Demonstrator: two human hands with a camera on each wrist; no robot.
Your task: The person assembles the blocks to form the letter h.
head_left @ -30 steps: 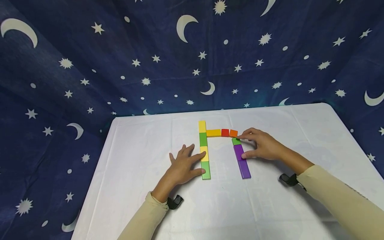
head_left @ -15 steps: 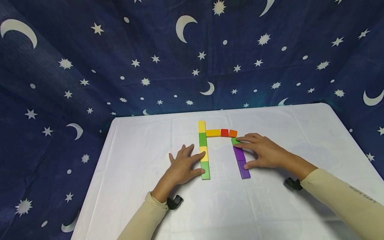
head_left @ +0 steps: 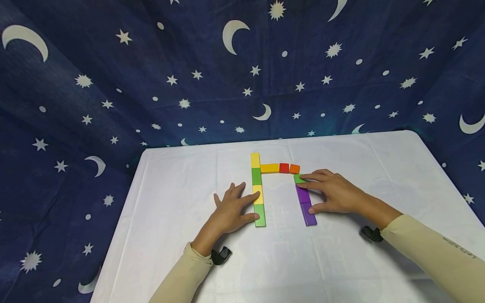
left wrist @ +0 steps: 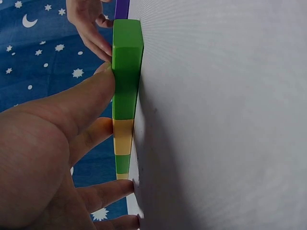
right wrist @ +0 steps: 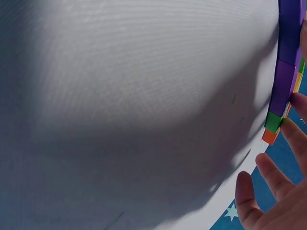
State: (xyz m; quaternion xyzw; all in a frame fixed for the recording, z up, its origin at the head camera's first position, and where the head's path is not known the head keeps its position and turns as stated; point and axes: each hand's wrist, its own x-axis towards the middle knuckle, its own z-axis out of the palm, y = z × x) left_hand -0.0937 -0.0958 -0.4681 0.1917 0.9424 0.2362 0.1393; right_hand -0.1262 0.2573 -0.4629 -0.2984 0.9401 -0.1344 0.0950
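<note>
A column of yellow and green blocks lies flat at the middle of the table in the head view. My left hand (head_left: 229, 212) rests on it, thumb on the light green block (head_left: 260, 222) nearest me and index finger on the yellow block (head_left: 257, 189) beyond. To the right, a slanted column holds a small green block (head_left: 298, 179), an upper purple block (head_left: 302, 193) and a lower purple block (head_left: 308, 219). My right hand (head_left: 337, 193) lies over it, fingertips at the small green block and upper purple block, thumb on the lower purple one. Fingers of both hands are extended.
A row joins the columns at the far end: a yellow-orange block (head_left: 270, 168), a red block (head_left: 284, 168) and an orange block (head_left: 294, 168) turned slightly. A white cloth covers the table (head_left: 189, 176). Behind hangs a dark blue curtain (head_left: 212, 75) with moons and stars.
My right hand has moved toward me along the slanted column; its thumb went from the upper to the lower purple block. The small green block has shifted slightly right. My left hand stays put.
</note>
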